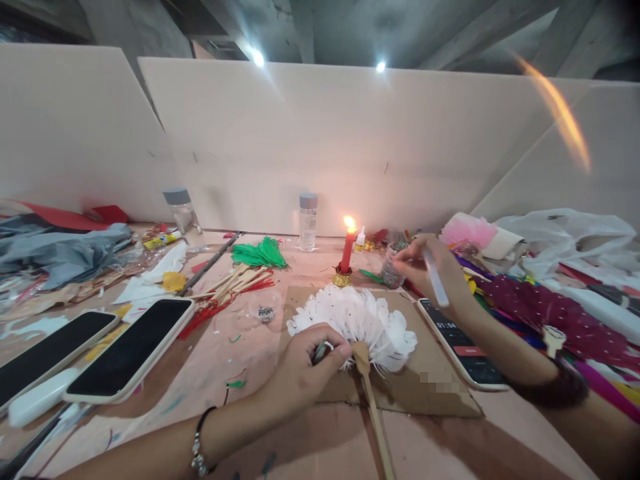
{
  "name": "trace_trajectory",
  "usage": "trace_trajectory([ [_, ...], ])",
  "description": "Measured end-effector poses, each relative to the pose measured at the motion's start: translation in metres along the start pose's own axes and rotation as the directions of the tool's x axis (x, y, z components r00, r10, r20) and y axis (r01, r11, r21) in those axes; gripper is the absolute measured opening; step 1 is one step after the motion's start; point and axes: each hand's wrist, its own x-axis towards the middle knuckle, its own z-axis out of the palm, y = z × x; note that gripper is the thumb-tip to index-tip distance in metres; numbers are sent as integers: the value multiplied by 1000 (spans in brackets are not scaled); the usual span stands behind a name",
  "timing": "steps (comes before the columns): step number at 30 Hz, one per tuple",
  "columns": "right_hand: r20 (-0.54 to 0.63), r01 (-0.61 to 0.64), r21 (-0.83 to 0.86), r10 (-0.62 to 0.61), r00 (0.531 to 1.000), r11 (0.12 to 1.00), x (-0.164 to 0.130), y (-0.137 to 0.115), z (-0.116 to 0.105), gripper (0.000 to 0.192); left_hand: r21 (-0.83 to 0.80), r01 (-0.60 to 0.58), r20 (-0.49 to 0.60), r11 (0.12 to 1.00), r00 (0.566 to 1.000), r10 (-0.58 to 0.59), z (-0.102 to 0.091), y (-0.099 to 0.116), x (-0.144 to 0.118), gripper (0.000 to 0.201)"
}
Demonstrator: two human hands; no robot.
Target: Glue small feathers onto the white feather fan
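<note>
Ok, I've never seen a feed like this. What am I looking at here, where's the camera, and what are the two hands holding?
There is no machine: a person works with two bare hands. The single picture comes from a camera worn on the head, looking forward and down, so the arms enter from the bottom edge.

The left hand pinches a small grey-green tool, too small to identify, at the base of a white feather fan with a wooden handle, lying on a cardboard sheet. The right hand holds a white stick and reaches to a small jar of glitter.

Nearby on the pinkish table: a lit red candle, two clear bottles, green feathers, a dark red feather fan, a phone showing a timer and two dark phones at left.
</note>
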Motion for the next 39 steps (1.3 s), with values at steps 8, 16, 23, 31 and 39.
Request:
trace_trajectory([
  [8, 448, -5, 180, -78, 890, 984, -102, -50, 20, 27, -119, 137, 109, 983, 986, -124, -2, 0, -1, 44],
  [16, 457, 91, 142, -147, 877, 986, -121, -29, 28, 20, -148, 245, 161, 958, 962, -221, 1, -4, 0, 46],
  [23, 371, -100, 229, 8, 929, 968, -122, -32, 29, 26, -15, 165, 196, 986, 968, -159, 0, 5, -7, 40],
  [31, 485, -438, 493, 181, 856, 752, -116, -23, 30, 37, 263, -78, 206, 962, 978, 23, -3, 2, -16, 28],
  [39, 615, -582, 567, 171, 770, 583, -119, -27, 34, 37, 408, -280, 184, 869, 958, 222, -1, -9, -14, 29],
])
